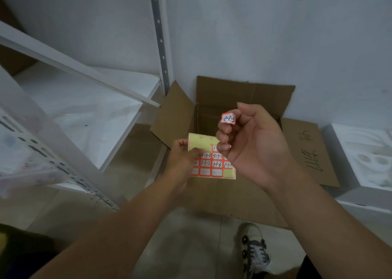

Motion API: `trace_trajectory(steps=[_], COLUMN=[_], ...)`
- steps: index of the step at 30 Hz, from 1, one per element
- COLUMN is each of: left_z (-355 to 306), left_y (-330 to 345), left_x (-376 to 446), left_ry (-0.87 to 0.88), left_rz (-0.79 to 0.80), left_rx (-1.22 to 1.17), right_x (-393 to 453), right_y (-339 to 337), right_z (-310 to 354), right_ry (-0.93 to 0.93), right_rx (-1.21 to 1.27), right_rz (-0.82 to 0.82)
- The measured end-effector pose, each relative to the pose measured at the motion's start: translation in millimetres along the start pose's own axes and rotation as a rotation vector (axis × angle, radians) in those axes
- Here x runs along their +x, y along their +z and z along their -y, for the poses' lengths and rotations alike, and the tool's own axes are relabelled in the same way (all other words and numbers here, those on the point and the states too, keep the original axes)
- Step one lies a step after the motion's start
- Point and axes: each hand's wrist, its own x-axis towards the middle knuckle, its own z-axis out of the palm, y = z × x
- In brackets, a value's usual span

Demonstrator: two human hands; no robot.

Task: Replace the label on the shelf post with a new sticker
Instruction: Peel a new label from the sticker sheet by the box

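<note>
Sticker (228, 117) with a red border and handwritten digits sits on the tip of one finger of the right hand (252, 143), stuck there with its written face toward the camera. That hand is raised, palm up, its fingers curled inward; the sticker clings to the uppermost fingertip rather than lying inside the curl, and whether the thumb presses it from behind cannot be told. It hangs above and slightly right of the sticker sheet (212, 157), clear of it.

Below it, the left hand (182, 160) pinches the sheet by its left edge, thumb on the printed face and the other fingers behind. The sheet is pale yellow backing: its upper part is bare, the middle rows carry red-framed labels with handwritten numbers, and the bottom row shows blank labels. The right hand's lower knuckles overlap the sheet's upper right corner in the view.

Both hands are held over an open cardboard box (244, 96) whose flaps are spread on the tiled floor; the right flap bears handwriting. A grey perforated shelf post (159, 36) rises behind the box at the wall, well apart from the sticker. White shelf boards (84, 100) stretch to the left. A sneaker (255, 251) shows at the bottom edge.
</note>
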Motion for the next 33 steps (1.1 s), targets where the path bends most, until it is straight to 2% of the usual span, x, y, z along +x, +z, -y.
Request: trace_trajectory(steps=[8,16,27,30,33], left_z=[61.3,91.5,93.4,69.0,28.5], left_y=[10.4,14.9,18.6,20.9,28.7], left_x=[29.6,44.7,47.0,35.0,16.3], left_ry=[-0.119,0.011,0.003,0.009,0.125], left_rz=[0.036,-0.014,-0.064,-0.100,-0.031], left_rx=[0.202,0.667,0.890,0.790,0.398], right_x=[6.1,8.3,8.2,8.9,10.1], right_y=[-17.9,-28.3,-29.8,-25.1,-20.2], right_z=[7.5,10.1,9.6,7.4,3.9], right_ry=[0.015,0.000,-0.012,-0.009,-0.023], right_rx=[-0.024,-0.118,-0.178,-0.199,-0.245], right_rz=[-0.079,-0.219,-0.254,-0.250,-0.251])
